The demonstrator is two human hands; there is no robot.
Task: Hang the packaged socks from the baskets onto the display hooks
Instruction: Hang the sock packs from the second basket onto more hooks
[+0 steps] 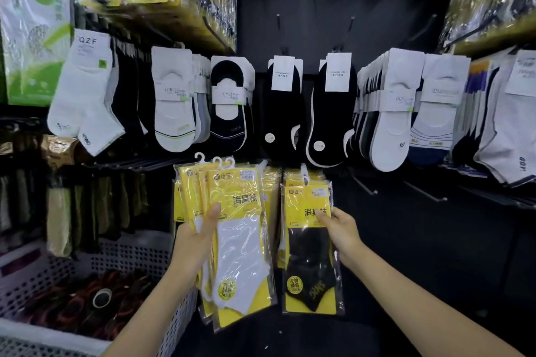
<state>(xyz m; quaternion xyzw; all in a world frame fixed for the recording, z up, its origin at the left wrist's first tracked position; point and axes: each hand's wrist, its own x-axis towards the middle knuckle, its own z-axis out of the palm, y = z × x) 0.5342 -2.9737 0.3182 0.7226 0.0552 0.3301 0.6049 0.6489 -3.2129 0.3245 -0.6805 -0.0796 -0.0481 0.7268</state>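
Observation:
My left hand [193,243] grips a fanned stack of yellow packs with white socks [237,246], their white hanger hooks pointing up at about mid-frame. My right hand [340,230] pinches the right edge of a yellow pack with black socks [309,252]. That pack hangs at the front of a row of the same packs on a display hook [303,174]. Bare display hooks [365,184] stick out of the dark wall to the right of it.
A white perforated basket [127,255] at lower left holds dark and red socks. Rows of white and black socks [284,107] hang above on the wall. Yellow packs fill the upper hooks left and right. More bare hooks [429,193] project at the right.

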